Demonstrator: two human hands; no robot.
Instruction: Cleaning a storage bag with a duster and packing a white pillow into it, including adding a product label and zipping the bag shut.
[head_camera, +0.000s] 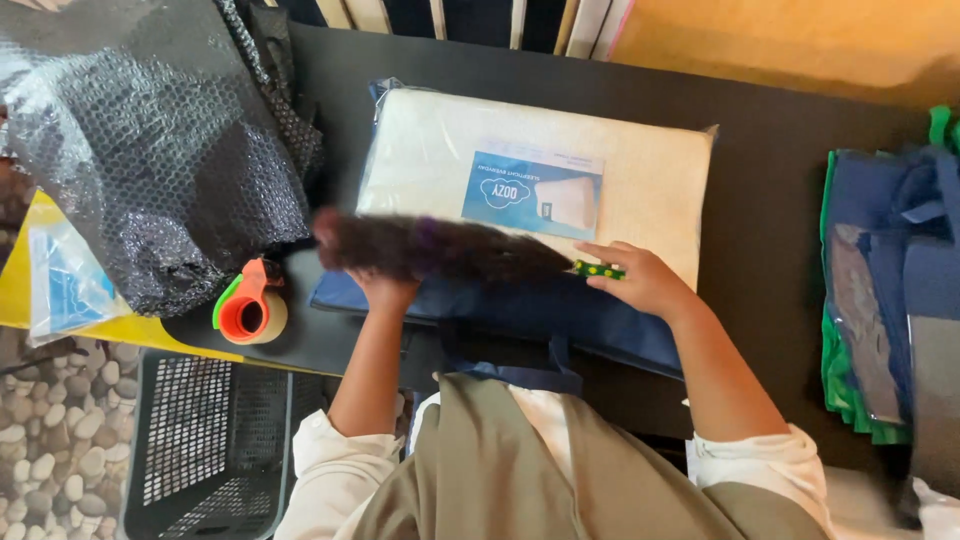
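Right grip (640, 280) over black table (780, 180)

Pillow pack (540, 165) lies mid-counter (770, 200) on a bag (520, 310); tape dispenser (250, 305) left of it (bubble wrap (150, 140) behind that).

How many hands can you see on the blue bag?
2. The left hand is near the bag's left end, partly hidden behind a blurred dark duster. The right hand grips the duster's green handle.
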